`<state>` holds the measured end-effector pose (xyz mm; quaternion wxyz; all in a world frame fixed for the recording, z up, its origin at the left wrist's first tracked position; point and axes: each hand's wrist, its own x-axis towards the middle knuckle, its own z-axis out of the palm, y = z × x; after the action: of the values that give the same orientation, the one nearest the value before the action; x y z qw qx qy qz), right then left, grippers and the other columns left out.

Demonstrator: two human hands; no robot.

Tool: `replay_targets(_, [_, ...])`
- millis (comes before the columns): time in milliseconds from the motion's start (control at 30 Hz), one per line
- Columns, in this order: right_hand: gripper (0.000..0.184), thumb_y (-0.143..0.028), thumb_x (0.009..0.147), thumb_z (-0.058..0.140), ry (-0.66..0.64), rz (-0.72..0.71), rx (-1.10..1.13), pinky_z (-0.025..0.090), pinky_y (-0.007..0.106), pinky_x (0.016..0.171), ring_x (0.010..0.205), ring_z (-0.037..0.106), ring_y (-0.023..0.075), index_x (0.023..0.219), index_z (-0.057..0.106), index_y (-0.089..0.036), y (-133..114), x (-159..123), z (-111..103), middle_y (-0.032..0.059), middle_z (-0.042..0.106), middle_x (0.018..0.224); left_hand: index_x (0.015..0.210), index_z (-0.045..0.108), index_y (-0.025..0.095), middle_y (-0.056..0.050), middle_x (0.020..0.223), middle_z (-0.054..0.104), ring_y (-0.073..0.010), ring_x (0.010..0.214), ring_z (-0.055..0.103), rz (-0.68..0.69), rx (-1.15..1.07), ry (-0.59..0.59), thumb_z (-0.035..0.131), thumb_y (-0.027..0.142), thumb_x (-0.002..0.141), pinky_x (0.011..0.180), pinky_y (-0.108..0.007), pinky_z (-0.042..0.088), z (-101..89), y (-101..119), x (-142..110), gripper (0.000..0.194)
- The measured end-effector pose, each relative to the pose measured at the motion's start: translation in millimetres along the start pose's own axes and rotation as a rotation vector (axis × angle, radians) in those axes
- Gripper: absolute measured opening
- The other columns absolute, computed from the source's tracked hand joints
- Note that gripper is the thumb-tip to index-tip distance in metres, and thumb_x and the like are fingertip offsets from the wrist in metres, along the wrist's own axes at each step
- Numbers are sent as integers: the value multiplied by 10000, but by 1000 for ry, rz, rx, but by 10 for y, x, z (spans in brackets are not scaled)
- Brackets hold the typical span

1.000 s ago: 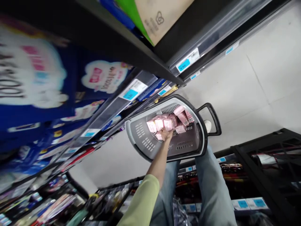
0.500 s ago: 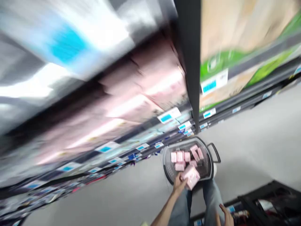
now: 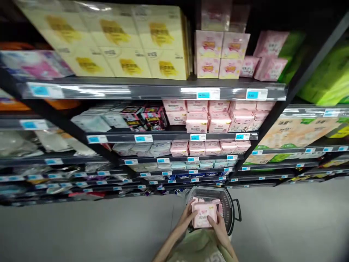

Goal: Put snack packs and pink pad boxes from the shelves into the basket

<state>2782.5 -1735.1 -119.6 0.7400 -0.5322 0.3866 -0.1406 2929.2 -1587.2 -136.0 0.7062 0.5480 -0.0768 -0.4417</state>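
A square pink pack (image 3: 204, 214) with print on its front is held between my two hands, above the shopping basket. My left hand (image 3: 188, 215) closes on its left side, the thumb lying on the front. On the right side my right hand (image 3: 218, 222) grips it, thumb tip also on the front. Under the pack stands the grey basket (image 3: 230, 227) with a black rim and handle. Some smaller pink packs (image 3: 216, 202) show inside it, and the held pack hides the others.
Ahead rises a shelf unit with price tags along its dark edges (image 3: 152, 91). Yellow boxes (image 3: 122, 47) and pink boxes (image 3: 208, 54) fill the top shelf. Several rows of pink packs (image 3: 196, 123) sit lower. Green packs (image 3: 324, 83) stand at right. Grey floor (image 3: 109, 229) lies below.
The view has swung from close beside the shelves to facing them. My right hand, apart and low before, now grips the pink pack together with my left hand.
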Motion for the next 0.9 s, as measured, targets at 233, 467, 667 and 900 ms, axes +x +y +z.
replay_targets(233, [707,-650,590,959,40,10,92,689,462,799,926,812,360,1054,799,-141,-243,106,710,167,835,1083,1414,650,236,-175,1295,757,-421,1213,707,16,-218,88,943,626,650,944,-488,623,-82,178,-323,907])
replay_targets(467, [663,-589,616,969,-132,-43,-76,687,402,673,919,807,337,1085,781,-160,-320,-1,1110,150,832,1114,1274,715,151,-197,1216,785,-383,1129,754,133,-373,239,945,591,666,971,-492,628,-361,353,-552,785])
replay_targets(667, [643,-481,606,990,-309,-129,-179,680,417,791,928,800,300,1135,745,-210,-460,-7,1292,109,840,1115,1236,728,133,-211,1263,762,-389,1141,742,208,-482,344,912,642,678,965,-512,628,-498,432,-639,777])
replay_targets(900, [622,-459,632,977,-319,-100,-214,659,379,685,754,801,273,1137,705,-221,-464,-33,1194,101,854,989,1230,742,142,-198,1247,776,-382,1158,735,218,-527,305,881,632,722,981,-492,603,-491,396,-638,719])
